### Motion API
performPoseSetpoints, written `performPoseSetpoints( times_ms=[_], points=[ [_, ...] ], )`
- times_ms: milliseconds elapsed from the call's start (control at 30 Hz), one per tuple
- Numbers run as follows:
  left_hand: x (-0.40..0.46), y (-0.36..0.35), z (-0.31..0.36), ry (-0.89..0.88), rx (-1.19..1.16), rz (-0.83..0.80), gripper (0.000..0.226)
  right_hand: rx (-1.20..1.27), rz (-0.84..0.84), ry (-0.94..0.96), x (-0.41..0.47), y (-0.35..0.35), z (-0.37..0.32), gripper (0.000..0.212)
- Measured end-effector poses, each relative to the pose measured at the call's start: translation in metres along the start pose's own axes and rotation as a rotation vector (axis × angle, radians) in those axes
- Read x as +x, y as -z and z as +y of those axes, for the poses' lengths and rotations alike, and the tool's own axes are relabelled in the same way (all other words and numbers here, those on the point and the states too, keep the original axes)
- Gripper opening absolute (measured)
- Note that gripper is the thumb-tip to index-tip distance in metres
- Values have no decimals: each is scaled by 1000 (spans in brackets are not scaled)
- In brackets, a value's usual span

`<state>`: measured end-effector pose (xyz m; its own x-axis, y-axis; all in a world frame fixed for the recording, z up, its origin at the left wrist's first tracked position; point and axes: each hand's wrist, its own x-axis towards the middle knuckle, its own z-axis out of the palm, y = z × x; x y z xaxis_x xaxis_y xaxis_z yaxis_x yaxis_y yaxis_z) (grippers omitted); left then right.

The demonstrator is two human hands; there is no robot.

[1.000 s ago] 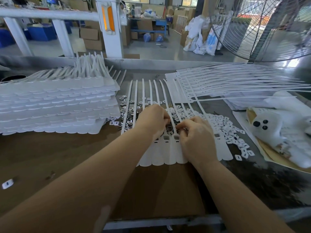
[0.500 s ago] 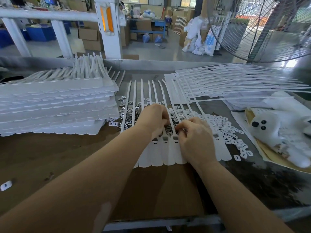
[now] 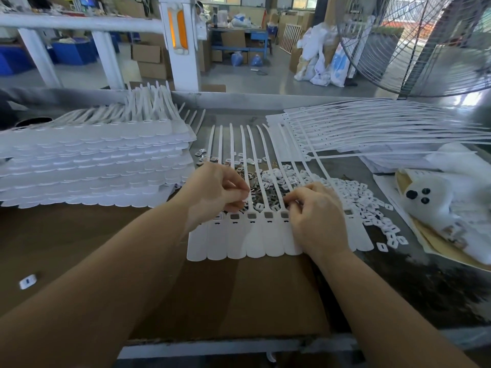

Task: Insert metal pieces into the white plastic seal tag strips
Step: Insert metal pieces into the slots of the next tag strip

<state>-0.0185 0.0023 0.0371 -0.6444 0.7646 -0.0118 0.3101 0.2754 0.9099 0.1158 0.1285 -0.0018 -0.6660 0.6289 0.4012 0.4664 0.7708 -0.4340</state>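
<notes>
Left hand lifts back from the tag strips; filled sockets now show.

The left hand (image 3: 218, 189) fingers pinch closed, contents unclear; right hand (image 3: 316, 216) fingers press closed at the next socket of the tag strips (image 3: 255, 235) beside the metal pieces (image 3: 263, 197).

Matt white plastic strips (image 3: 255, 235), shiny metal pcs (image 3: 259, 193), rough brown cardboard (image 3: 239, 301).

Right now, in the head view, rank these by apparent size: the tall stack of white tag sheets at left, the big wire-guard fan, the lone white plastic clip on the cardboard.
1. Tall stack of white tag sheets
2. Wire-guard fan, cropped by the frame, so its rank is unsure
3. Lone white plastic clip, clearly smallest
</notes>
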Motion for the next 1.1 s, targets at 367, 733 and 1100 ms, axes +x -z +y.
performPoseSetpoints(
  times_ms=[367,733,1100],
  points=[
    [-5,10,5,-33,346,-139,9,-7,10,6,0,-1,1,18],
    [1,16,10,24,568,-233,8,-10,6,10,-1,0,1,18],
    [7,15,8,43,590,-234,10,-7,12,7,-1,-1,0,18]
  ],
)
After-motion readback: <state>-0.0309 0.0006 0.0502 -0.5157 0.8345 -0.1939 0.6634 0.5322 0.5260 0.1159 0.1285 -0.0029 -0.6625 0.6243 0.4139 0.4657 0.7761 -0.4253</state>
